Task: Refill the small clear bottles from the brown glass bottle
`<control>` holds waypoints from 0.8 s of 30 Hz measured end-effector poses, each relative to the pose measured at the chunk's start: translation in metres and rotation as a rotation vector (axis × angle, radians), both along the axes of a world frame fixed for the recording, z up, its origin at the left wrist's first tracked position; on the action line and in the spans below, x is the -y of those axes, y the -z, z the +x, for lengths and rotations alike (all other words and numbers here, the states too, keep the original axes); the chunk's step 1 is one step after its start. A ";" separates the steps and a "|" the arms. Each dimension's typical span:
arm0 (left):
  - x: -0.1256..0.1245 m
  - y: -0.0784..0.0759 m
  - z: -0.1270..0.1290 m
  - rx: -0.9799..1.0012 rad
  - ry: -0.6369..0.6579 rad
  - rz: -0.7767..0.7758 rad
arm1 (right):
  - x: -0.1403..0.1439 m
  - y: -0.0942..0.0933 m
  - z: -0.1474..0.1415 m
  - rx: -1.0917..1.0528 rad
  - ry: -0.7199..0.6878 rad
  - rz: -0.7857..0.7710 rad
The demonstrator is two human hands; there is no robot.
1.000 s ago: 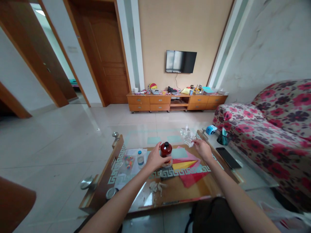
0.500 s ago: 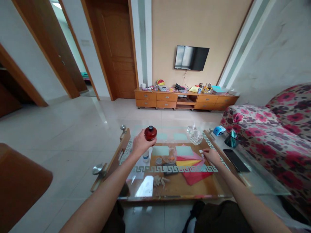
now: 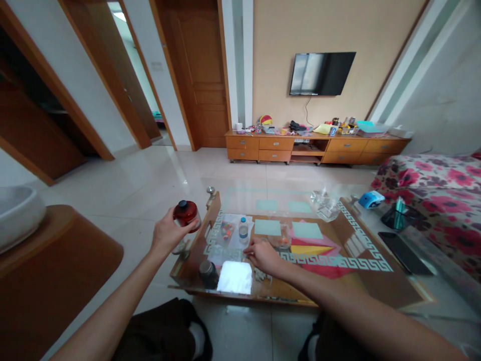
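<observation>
My left hand is wrapped around a reddish-brown, see-through bottle with a black cap, held upright off the left end of the glass coffee table. Over the table's middle, my right hand has its thumb and fingertips pinched together. Whatever sits between them is too small to make out. Just behind those fingertips stands a small clear bottle with a blue cap. A dark jar with a metallic lid is at the table's near left, beside a bright white patch that may be a cloth or a reflection.
Pale green sheets and red and yellow paper show on the table. A glass ashtray, blue object, pen holder and black phone are to the right. A wooden stand is at left.
My left hand has carried the reddish bottle leftward, off the table's edge. My right hand has come from the table's right side to its middle. The view has turned left.
</observation>
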State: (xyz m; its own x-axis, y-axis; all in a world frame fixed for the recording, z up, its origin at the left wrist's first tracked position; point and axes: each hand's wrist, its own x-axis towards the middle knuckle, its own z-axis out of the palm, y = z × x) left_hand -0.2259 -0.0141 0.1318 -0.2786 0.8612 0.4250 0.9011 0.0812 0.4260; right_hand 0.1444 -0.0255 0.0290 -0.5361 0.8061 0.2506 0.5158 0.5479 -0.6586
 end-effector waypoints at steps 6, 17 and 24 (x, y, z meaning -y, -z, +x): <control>-0.013 0.008 -0.005 -0.015 0.020 0.004 | -0.027 -0.006 0.021 0.166 0.030 0.017; -0.036 0.030 -0.001 -0.023 0.151 -0.040 | -0.084 -0.044 0.207 0.550 0.761 -0.075; -0.038 0.026 0.021 -0.015 0.224 -0.017 | -0.069 -0.017 0.079 0.504 0.271 0.010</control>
State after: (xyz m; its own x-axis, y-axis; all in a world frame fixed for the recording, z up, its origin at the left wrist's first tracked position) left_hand -0.2046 0.0243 0.1062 -0.0735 0.9080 0.4124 0.9037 -0.1143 0.4127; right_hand 0.2235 0.0435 0.0462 -0.3659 0.9303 0.0262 0.8878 0.3573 -0.2900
